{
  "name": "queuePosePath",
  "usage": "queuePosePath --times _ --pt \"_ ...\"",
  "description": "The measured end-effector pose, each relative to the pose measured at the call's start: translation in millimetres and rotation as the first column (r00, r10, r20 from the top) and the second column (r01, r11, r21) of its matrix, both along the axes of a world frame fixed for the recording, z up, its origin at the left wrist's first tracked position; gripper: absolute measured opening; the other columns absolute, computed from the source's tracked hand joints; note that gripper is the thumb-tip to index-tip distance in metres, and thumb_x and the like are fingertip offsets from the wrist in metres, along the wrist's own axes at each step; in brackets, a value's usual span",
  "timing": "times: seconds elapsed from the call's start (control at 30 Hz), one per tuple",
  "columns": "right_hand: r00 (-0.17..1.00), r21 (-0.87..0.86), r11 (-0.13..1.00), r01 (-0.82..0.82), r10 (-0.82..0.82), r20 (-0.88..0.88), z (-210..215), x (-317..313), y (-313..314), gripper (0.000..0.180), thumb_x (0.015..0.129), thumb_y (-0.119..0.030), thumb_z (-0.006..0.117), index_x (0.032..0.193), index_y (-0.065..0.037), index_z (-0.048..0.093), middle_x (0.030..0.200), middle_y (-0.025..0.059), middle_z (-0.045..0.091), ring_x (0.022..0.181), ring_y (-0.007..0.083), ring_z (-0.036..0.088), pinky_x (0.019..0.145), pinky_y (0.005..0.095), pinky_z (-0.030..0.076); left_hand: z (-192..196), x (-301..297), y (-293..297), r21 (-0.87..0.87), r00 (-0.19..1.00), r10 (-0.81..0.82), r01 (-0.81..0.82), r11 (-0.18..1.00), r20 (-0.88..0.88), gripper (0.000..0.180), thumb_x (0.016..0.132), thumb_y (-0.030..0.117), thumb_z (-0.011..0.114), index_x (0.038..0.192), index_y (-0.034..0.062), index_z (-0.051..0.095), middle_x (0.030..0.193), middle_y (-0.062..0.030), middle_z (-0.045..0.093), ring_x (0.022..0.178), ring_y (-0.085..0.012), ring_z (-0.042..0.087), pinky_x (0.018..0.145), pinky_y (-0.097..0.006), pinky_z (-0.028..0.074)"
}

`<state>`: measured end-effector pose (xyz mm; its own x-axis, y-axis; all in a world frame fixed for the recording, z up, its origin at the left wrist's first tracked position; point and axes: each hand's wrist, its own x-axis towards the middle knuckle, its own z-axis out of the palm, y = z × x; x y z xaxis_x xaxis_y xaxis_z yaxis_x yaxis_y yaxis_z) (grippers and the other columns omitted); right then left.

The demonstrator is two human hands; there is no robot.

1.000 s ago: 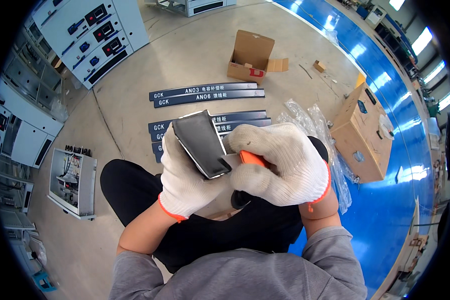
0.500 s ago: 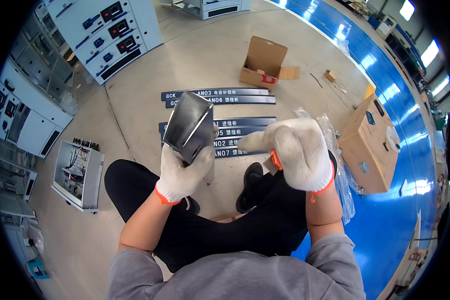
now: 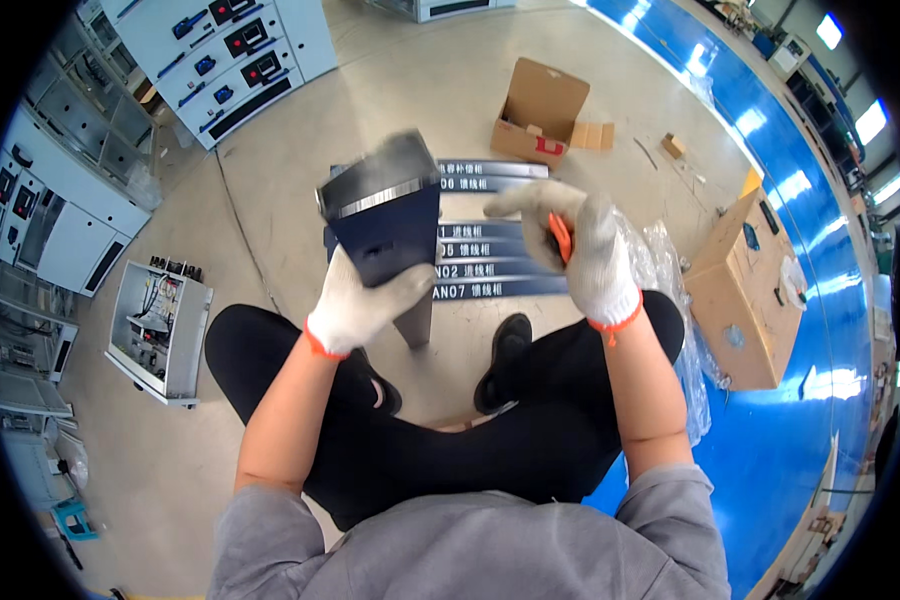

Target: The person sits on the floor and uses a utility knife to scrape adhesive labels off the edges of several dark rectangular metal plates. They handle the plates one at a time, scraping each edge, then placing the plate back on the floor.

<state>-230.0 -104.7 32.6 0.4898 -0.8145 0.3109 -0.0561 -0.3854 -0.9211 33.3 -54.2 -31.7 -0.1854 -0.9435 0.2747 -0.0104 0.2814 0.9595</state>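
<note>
My left hand (image 3: 360,305), in a white knit glove with an orange cuff, grips a long dark blue panel strip (image 3: 395,230) with a silvery edge. The strip stands tilted over the floor, its wide upper end blurred and its narrow lower end between my feet. In my gloved right hand (image 3: 590,250) sits an orange-handled tool (image 3: 562,238). Its kind is hidden by the fingers, and the index finger points out to the left. Beyond and beneath both hands, several dark nameplate strips (image 3: 500,268) with white lettering lie in rows on the floor, partly covered by the held strip.
An opened cardboard box (image 3: 525,143) stands beyond the strips. At right are clear plastic wrap (image 3: 670,290) and a larger carton (image 3: 745,300). A metal tray of electrical parts (image 3: 160,335) lies at left, near grey switchgear cabinets (image 3: 240,60).
My left hand has turned the strip so its dark blue face shows more, and raised its upper end. My right hand has moved up and rotated, showing more of the orange handle.
</note>
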Motion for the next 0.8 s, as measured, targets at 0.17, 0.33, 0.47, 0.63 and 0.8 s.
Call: queuePosePath --times 0.17,0.33,0.47,0.63,0.8 --pt "0.998 0.107 0.993 0.045 -0.049 0.036 -17 -5 -28 0.07 0.111 -0.053 0.03 0.114 0.003 0.073 0.056 -0.004 0.039 0.052 0.0081 0.031 0.059 0.0254 0.033 -43 -8 -31 0.21 0.986 -0.091 0.061 0.976 0.138 0.042 0.087 -0.003 0.066 0.128 -0.0002 0.062 0.111 -0.0071 0.07 0.104 -0.0172 0.066 0.095 -0.034 0.054" --pt "0.936 -0.055 0.948 0.312 -0.317 -0.152 -34 -25 -62 0.065 0.108 -0.049 0.034 0.107 0.0 0.076 0.053 0.001 0.044 0.05 0.0087 0.036 0.055 0.0259 0.036 -57 50 -50 0.297 0.904 0.411 -0.363 0.883 -0.116 0.029 0.089 0.01 0.071 0.115 -0.0013 0.069 0.105 -0.0101 0.071 0.098 -0.024 0.071 0.093 -0.04 0.056" --pt "0.905 0.205 0.881 0.426 -0.411 -0.114 -48 -59 -77 0.069 0.106 -0.049 0.03 0.102 -0.001 0.079 0.052 0.001 0.042 0.049 0.0094 0.036 0.053 0.0264 0.036 -35 186 -50 0.314 0.577 0.611 -0.536 0.784 -0.541 0.024 0.094 0.013 0.064 0.109 -0.004 0.07 0.106 -0.0193 0.072 0.1 -0.0327 0.07 0.096 -0.048 0.056" --pt "0.854 0.048 0.854 0.519 -0.515 -0.067 -56 -101 -87 0.083 0.109 -0.061 0.024 0.108 0.004 0.075 0.05 -0.0055 0.035 0.042 0.0071 0.026 0.044 0.0276 0.026 -36 297 -4 0.42 0.284 0.667 -0.594 0.686 -0.689 0.031 0.093 0.015 0.06 0.114 -0.0073 0.065 0.118 -0.0228 0.068 0.116 -0.0383 0.064 0.109 -0.052 0.048" --pt "0.811 0.187 0.811 0.555 -0.476 -0.34 -52 -111 -90 0.083 0.103 -0.067 0.031 0.111 0.0 0.079 0.053 -0.0027 0.039 0.049 0.0099 0.034 0.051 0.0301 0.033 -44 312 14 0.507 0.15 0.728 -0.624 0.595 -0.669 0.033 0.095 0.016 0.061 0.119 -0.0063 0.066 0.123 -0.0215 0.068 0.119 -0.0386 0.064 0.111 -0.053 0.047"
